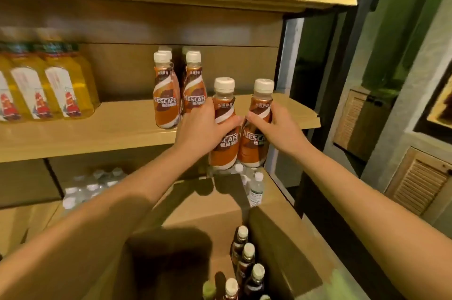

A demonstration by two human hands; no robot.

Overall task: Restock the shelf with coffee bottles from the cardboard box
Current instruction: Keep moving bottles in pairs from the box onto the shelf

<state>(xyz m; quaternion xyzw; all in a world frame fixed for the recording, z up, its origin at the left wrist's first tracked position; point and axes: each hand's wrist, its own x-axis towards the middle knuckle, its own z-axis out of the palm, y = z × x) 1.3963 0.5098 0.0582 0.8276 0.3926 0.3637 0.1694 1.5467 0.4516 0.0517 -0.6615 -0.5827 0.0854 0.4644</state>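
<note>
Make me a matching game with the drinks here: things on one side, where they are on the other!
Things:
1. yellow bottles
2. water bottles
3. dark bottles
4. right hand

Places:
A. in the box
B. round a coffee bottle
C. left on the middle shelf
D. below the middle shelf

Pairs: 1-C, 2-D, 3-A, 4-B
</note>
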